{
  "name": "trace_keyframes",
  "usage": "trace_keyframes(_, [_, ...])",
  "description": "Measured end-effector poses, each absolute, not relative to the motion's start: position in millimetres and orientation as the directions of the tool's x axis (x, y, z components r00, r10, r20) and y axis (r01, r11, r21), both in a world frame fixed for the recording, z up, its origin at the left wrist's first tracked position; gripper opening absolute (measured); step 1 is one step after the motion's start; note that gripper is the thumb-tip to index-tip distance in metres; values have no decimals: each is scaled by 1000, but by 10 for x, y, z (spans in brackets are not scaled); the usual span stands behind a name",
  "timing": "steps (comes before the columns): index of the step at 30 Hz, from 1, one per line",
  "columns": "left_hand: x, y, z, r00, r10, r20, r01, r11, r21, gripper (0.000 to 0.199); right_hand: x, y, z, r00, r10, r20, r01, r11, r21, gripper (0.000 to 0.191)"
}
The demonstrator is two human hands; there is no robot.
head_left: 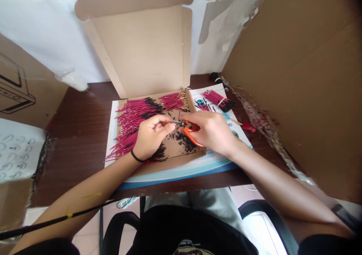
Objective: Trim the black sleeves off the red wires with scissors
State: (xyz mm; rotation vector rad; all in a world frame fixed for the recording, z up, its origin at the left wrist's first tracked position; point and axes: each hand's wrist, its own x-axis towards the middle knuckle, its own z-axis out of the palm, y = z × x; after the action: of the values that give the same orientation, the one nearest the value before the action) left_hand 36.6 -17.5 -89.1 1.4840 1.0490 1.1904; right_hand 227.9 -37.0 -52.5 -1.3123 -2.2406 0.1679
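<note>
Over the opened cardboard box, my right hand [210,130] is closed round orange-handled scissors [192,133]. Their narrow grey blades point left, toward the fingers of my left hand [152,134]. That hand is pinched, thumb against forefinger, right by the blade tips; what it holds is too small to make out. Beneath and left of it lies a thick spread of red wires [130,113] with black ends. Black scraps [185,144] are scattered on the cardboard under the scissors.
The raised box lid [141,48] stands behind. A banded bundle of red wires [217,98] lies at the right on a printed sheet [169,176], near a red-headed item [248,127]. A large cardboard panel [305,78] walls off the right side of the brown table [73,134].
</note>
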Motion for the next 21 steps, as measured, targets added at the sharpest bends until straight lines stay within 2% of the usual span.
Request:
trace_keyframes(7, [379,-179,-860,148,963,223,55,-234,971,27,2274,-377,-540,-375,855,359,802,493,-337,20])
trace_keyframes(15, [397,-193,-847,149,972,179,47,-188,981,29,2253,-340,-576,-354,893,278,859,428,-280,19])
trace_keyframes(21, [384,-190,-870,171,966,192,2,-195,981,26,2284,-327,-567,-306,890,337,836,421,-353,22])
